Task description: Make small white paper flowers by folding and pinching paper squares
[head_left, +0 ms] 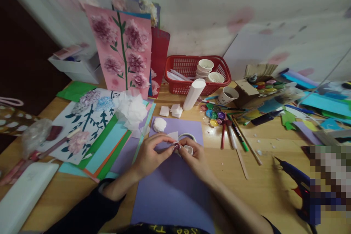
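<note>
Over a purple sheet of paper (172,193), my left hand (150,155) and my right hand (199,159) meet with fingertips pinched together. Between them is a small piece of white tissue paper (173,136), partly hidden by the fingers. A crumpled white bit (188,149) shows at my right fingers. Just behind that hand curves a pale ring (192,136), perhaps a tape roll. A round white tissue ball (159,124) rests at the purple sheet's far left corner. Beyond it lie two small stacks of white tissue squares (176,110).
A white tissue roll (194,94) stands before a red basket (197,89) holding paper cups. Paint pots (214,114), brushes and pens lie right of the sheet. A glue gun (297,179) is near right. Coloured papers (109,153) and a flower picture (123,51) are left.
</note>
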Action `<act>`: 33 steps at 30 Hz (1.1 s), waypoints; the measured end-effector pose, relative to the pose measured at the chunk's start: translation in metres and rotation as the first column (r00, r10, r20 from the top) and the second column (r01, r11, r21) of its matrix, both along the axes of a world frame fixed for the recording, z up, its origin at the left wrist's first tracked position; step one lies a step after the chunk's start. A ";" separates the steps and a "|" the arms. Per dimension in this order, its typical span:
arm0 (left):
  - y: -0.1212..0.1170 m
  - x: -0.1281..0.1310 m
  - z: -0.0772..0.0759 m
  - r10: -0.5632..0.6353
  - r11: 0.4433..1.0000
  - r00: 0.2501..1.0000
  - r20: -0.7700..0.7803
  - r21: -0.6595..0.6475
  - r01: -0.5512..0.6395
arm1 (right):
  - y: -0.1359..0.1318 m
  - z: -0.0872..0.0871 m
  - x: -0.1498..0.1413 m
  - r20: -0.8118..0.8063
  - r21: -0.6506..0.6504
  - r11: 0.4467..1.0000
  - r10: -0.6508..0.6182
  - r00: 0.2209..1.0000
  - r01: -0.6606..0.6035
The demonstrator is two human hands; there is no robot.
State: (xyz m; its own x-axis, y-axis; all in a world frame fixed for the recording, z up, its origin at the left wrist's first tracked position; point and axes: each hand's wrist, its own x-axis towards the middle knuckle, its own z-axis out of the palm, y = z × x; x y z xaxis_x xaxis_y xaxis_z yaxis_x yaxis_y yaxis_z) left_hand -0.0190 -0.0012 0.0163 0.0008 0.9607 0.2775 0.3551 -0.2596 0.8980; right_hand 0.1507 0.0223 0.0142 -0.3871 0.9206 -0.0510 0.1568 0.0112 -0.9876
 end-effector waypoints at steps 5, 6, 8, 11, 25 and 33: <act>0.002 0.000 -0.003 0.009 0.985 0.973 0.232 -0.167 0.030 | -0.001 0.001 0.001 0.005 0.031 0.999 0.033 0.999 -0.033; 0.003 0.001 -0.002 0.008 0.981 0.966 0.258 -0.188 0.042 | -0.002 0.001 0.001 0.000 0.032 0.999 0.031 1.000 -0.031; 0.004 0.000 -0.002 0.003 0.977 0.958 0.288 -0.205 0.059 | -0.002 0.002 0.002 -0.017 0.029 0.999 0.024 1.000 -0.024; 0.004 -0.001 -0.002 -0.006 0.980 0.951 0.308 -0.185 0.066 | -0.003 0.002 0.002 -0.029 0.028 0.999 0.020 0.999 -0.019; 0.004 -0.007 0.004 -0.055 0.998 0.994 0.094 -0.030 0.058 | -0.002 0.003 0.004 -0.032 0.019 1.000 0.003 0.999 -0.003; 0.002 -0.006 0.006 -0.054 0.976 0.989 -0.141 0.203 0.082 | -0.002 0.001 0.004 -0.051 0.014 1.000 0.015 0.999 -0.014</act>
